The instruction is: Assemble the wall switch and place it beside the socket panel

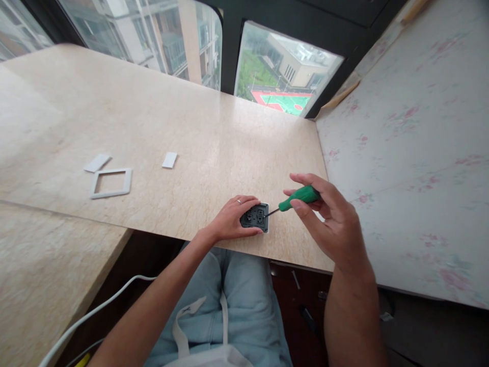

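While the left hand (pixel 233 218) lies flat over the near edge of a small dark switch module (pixel 255 217), fingers pressing it down onto the beige stone countertop (pixel 191 127), the right hand (pixel 328 219) pinches a green-handled screwdriver (pixel 298 197) between thumb and fingertips, its thin metal shaft slanting down and left so the tip meets the module's right side. The module sits close to the counter's front edge, just above the person's lap in pale blue jeans (pixel 244 300). It looks like the back of a wall switch: a dark grey, roughly square body with moulded recesses and small fittings, backed by a white plate showing along its right edge. To work this well, the pinning hand should probably keep firm downward pressure so the piece cannot skate off the edge, and the tip should be seated squarely before any turning or prying, with fingers kept out of its line. Further left on the counter, well apart, lie a white square frame (pixel 111 183) and two small white rectangular covers (pixel 97 162) (pixel 169 160).
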Demonstrator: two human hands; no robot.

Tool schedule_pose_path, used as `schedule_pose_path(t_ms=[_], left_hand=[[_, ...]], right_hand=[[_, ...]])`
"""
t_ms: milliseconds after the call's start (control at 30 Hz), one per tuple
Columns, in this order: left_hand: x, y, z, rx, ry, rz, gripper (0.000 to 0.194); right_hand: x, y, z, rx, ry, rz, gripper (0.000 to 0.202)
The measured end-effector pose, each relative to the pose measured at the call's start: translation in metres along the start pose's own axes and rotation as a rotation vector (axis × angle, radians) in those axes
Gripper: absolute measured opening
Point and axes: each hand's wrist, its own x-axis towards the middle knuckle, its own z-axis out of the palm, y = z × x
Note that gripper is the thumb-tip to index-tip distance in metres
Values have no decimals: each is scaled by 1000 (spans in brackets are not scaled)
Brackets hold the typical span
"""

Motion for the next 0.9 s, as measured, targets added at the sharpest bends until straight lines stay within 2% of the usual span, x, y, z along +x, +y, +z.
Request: schedule_pose_path(t_ms=[200, 433, 600, 667, 833, 900], left_hand=[[0, 0, 0, 5, 0, -2, 71], [0, 1, -1, 3, -2, -6, 69], [0, 2, -1, -1, 2, -4, 71], [0, 2, -1, -3, -2, -11, 71], [0, 2, -1, 0, -12, -22, 71], [0, 2, -2, -2, -18, -27, 72]], right_hand=[[7, 7, 5, -244, 198, -53, 29], [5, 6, 5, -44, 71, -37, 27], [1, -2, 3, 39, 73, -27, 31], [1, -3, 3, -21, 104, -27, 32], [5, 6, 7, -314, 305, -109, 19], [5, 10, 9, -326, 319, -103, 21]])
